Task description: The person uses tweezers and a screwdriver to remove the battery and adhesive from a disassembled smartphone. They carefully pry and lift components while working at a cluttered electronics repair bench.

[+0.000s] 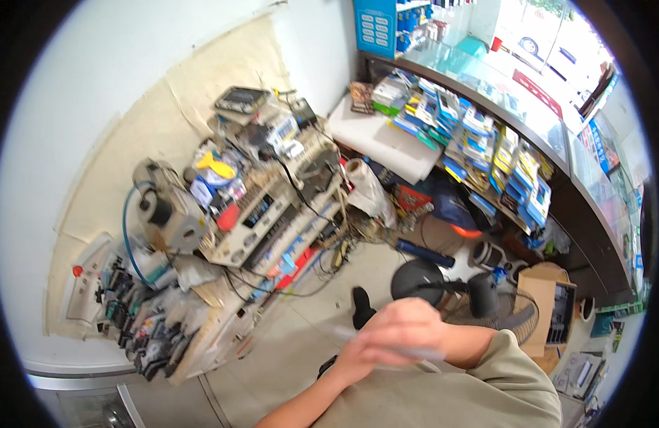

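Note:
In front of my body, my left hand [358, 358] and my right hand [406, 324] are close together, the right one over and partly beyond the left. Both are blurred by motion, with their fingers bent. A thin, pale grey flat piece [420, 352] shows along the left fingers, and its exact kind is too smeared to tell. My left hand closes on it. The right fingers overlap it, and what they do there is hidden by blur.
A cluttered workbench [208, 335] runs along the left wall, with a machine [165, 210] and a grey control unit [251, 225]. Boxed packages [479, 135] crowd the far-right counter. A fan [479, 296], an open carton [539, 303] and a round black stool [415, 279] stand nearby on the floor.

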Demonstrator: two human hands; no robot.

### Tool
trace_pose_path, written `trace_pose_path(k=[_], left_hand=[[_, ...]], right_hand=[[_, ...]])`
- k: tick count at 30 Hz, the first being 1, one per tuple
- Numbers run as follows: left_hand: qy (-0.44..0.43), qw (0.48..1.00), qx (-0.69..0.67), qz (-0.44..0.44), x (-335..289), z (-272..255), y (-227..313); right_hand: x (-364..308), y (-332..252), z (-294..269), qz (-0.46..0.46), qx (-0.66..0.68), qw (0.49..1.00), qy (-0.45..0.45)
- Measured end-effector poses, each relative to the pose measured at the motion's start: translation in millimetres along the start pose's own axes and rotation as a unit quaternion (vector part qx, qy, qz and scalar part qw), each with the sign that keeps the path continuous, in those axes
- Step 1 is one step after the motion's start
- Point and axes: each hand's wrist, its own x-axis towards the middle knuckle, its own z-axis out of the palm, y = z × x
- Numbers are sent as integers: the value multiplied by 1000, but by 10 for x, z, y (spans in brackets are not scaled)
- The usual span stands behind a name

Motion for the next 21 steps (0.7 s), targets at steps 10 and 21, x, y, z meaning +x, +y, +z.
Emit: trace_pose_path(k=[10, 21], left_hand=[[274, 960, -60, 9, 459, -1820, 976], [308, 901, 203, 229, 1804, -3254, 1649]], right_hand=[[929, 1485, -268, 315, 115, 928, 161], [2035, 2440, -406, 432, 278, 838, 182]])
